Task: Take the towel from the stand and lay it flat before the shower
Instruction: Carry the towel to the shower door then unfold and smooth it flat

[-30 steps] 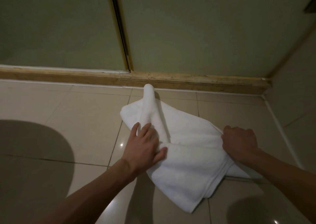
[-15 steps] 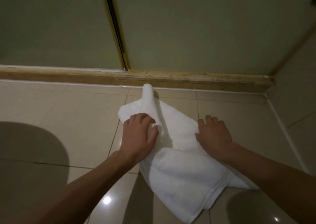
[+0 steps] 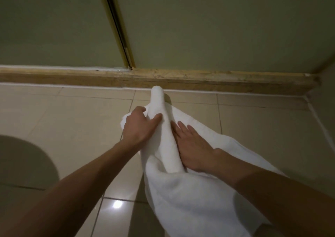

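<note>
Lower right of the frame, nearest the camera: the loose end of a white towel [image 3: 190, 197], already off its stand and down on the glossy floor tiles [image 3: 72, 128], rumpled and not yet flat. Mid-frame, the left hand [image 3: 139, 126] gripping the towel's long rolled ridge, fingers curled over its left side and thumb laid across the top. Just right of the roll, the right hand [image 3: 194, 146] pressed palm-down on the cloth, fingers straight and slightly spread, holding nothing. Beyond the hands, the roll's rounded tip pointing toward the upper centre, close to the worn, wooden-looking sill [image 3: 235, 81] without clearly touching it. Farthest back, across the top of the frame, the pale shower panels [image 3: 217, 28], split by a brass-coloured frame strip [image 3: 117, 28]. Judged done: fetching the towel and bringing it to the shower front. Judged left: unrolling the ridge, spreading the bunched layers and smoothing all corners flat along the sill.
</note>
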`<state>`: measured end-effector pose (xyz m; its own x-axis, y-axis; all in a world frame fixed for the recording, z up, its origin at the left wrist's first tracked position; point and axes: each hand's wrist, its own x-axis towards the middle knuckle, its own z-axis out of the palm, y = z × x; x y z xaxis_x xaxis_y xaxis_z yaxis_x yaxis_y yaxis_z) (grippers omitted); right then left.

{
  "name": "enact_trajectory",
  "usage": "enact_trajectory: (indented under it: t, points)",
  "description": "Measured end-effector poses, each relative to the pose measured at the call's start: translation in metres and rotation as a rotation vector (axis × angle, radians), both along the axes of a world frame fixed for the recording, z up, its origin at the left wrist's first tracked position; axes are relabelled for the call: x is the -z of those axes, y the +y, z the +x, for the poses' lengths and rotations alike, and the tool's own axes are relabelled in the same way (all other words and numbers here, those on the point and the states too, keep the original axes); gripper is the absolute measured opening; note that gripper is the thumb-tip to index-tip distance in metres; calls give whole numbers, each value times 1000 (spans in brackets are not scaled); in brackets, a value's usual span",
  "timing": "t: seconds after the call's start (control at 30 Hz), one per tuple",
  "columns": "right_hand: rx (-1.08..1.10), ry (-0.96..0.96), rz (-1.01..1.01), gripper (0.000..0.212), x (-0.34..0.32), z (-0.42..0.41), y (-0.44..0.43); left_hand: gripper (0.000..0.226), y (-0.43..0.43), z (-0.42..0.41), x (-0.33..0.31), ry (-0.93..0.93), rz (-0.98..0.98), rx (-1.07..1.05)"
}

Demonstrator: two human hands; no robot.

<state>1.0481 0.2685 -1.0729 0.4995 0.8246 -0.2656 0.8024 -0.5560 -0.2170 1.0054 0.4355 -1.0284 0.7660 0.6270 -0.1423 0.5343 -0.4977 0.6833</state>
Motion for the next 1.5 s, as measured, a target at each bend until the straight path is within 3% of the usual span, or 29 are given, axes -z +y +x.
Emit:
enact_trajectory:
  t: [0.17,0.43,0.53,0.7,0.87,0.93,1.0,1.1,1.17,1.27,1.37,1.5]
  points:
    - [-23,-145,4,65,11,-1,-13,48,-1,-5,0,-93,114,19]
    - [166,-143,-19,65,16,4,-43,41,22,-44,-7,-165,144,-41]
    - [269,-182,-60,72,15,2,-62,41,26,-57,-5,-141,161,-60]
    - [472,-171,-145,66,14,3,-96,46,32,-72,2,-71,190,-94]
    - [582,-80,-226,65,3,5,-103,47,23,-68,6,184,239,-82]
    - [607,-82,-209,63,-4,4,-93,55,16,-64,6,305,414,11]
    - [564,-152,-120,59,-10,-1,-80,69,10,-63,9,295,582,187]
    - [446,-105,-6,57,-11,-14,-60,77,-6,-61,19,263,586,501]
    - [481,0,3,58,-9,-20,-52,78,-19,-61,30,305,577,635]
    - [536,67,18,59,-7,-22,-54,75,-24,-60,42,378,590,704]
    - [608,92,158,57,-11,-24,-60,74,-22,-60,45,407,587,711]
    - [717,-27,313,33,-18,-28,-70,76,-24,-59,42,431,588,729]
